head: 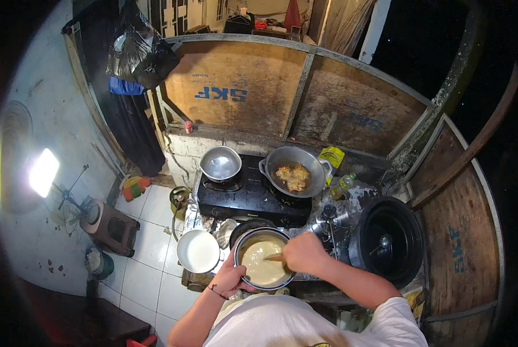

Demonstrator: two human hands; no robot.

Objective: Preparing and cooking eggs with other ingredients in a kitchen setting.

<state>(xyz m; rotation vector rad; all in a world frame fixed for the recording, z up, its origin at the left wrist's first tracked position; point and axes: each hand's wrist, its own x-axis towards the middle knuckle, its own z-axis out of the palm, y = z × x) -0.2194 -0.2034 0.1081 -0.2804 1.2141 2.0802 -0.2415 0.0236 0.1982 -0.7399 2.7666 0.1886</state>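
Observation:
My left hand (231, 277) grips the near left rim of a metal pot (239, 250), holding it close to my body. Pale yellow batter (259, 260) fills much of the pot. In my right hand (304, 253) is a wooden-looking utensil (273, 257) whose lower end dips into the batter; its tip is hidden. Beyond the pot stands a black two-burner gas stove (241, 204). A wok (277, 156) on its right burner holds browned fritters (293, 175) in oil. On the left burner sits a bare metal saucepan (221, 162).
A white bowl (198, 251) stands left of the pot, over a dark pan (241, 227)'s side. Right of the stove are an oil bottle (344, 184), a yellow pouch (331, 158), metal ladles (329, 212) and a large black basin (384, 243). A bright lamp (44, 172) stands left.

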